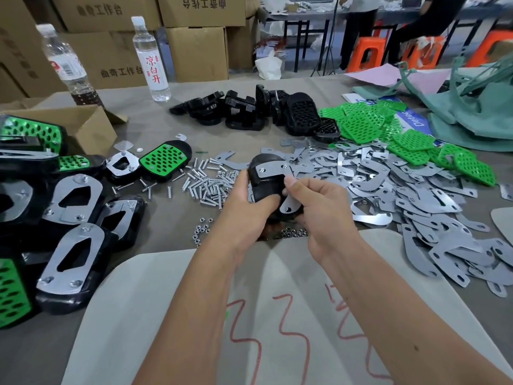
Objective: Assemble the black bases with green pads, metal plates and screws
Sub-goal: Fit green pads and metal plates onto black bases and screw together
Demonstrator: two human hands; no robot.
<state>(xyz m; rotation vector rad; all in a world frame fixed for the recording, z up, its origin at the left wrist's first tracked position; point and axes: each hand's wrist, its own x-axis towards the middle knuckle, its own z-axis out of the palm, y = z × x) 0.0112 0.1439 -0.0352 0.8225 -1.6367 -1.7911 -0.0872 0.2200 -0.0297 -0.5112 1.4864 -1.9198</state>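
I have one black base [266, 181] held up over the table [172, 218], just above the nuts. My left hand [244, 201] grips its left side with curled fingers, and my right hand [319, 201] pinches the lower metal plate [288, 206] against it. An upper plate [273, 170] already sits on it with a screw through.

The biggest risk I see is the lower plate swinging off its hole — only my pinch holds it. A smaller one is a nut dropping into the loose pile.

Counts, largest first: two water bottles [151, 56], about seven finished bases at left [75, 262], roughly ten bare bases at the back [249, 112]. The green pads [410, 140], the loose plates [402, 190] and the screws [205, 182] are too many to count — heaps, all of them.
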